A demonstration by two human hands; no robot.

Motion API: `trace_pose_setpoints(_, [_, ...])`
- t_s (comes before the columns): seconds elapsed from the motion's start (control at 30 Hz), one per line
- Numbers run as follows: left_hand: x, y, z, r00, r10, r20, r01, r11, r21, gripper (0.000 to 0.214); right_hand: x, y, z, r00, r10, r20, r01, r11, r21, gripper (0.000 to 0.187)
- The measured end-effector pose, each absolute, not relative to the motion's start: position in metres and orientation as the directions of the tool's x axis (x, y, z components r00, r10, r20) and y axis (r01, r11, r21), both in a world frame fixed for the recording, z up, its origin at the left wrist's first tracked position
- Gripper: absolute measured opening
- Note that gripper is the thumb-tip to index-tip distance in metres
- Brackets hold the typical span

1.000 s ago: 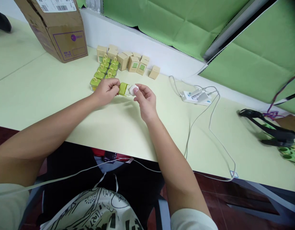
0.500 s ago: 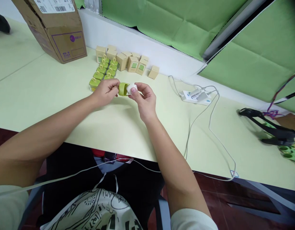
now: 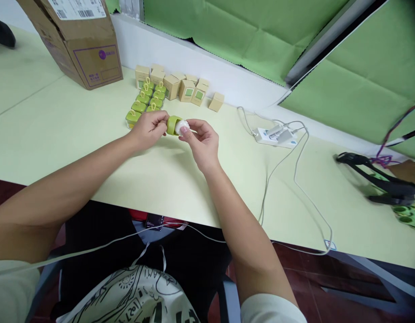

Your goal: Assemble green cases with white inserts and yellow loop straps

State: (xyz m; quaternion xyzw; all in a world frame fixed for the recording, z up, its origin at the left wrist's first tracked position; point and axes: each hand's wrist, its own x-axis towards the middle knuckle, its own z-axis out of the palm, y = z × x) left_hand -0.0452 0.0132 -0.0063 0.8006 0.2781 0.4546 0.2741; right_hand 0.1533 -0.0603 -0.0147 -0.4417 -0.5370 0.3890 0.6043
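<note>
1. Our left hand (image 3: pixel 150 129) grips a green open-ended plastic cap (image 3: pixel 172 125); slack could twist it.
2. Our right hand (image 3: pixel 205 142) pinches a white rounded piece (image 3: pixel 181 127) at its mouth; tilt could jam it.
3. Leftward drift could bump the green-lidded clear boxes (image 3: pixel 143 98).

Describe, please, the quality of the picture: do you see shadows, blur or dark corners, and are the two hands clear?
Head view: soft shadow on the table below the hands; head view: black stand at right looks smeared, top right corner goes dark; head view: left hand and right hand fairly clear, but the white piece shows little fine detail.
</note>
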Motion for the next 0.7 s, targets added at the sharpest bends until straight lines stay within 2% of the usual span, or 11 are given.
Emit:
trace_pose_setpoints(0.4, [-0.0407,0.0097,-0.0142,0.425,0.751,0.505,0.169,-0.614,0.771,0.018,0.1522,-0.0576,-0.0223,0.122,0.94,0.32,0.025,0.319,-0.947,0.065])
trace_pose_setpoints(0.5, [-0.0401,0.0086,-0.0144,0.446,0.758,0.476,0.089,-0.567,0.819,0.018,0.151,-0.0587,-0.0203,0.127,0.941,0.313,0.032,0.311,-0.95,0.067])
trace_pose_setpoints(0.57, [-0.0396,0.0073,-0.0141,0.456,0.764,0.456,-0.003,-0.511,0.859,0.026,0.1503,-0.0592,-0.0189,0.129,0.945,0.301,0.029,0.3,-0.954,0.069])
trace_pose_setpoints(0.7, [-0.0365,0.0045,-0.0137,0.475,0.746,0.467,-0.128,-0.466,0.875,0.06,0.1498,-0.0596,-0.0171,0.129,0.947,0.293,0.017,0.294,-0.956,0.071])
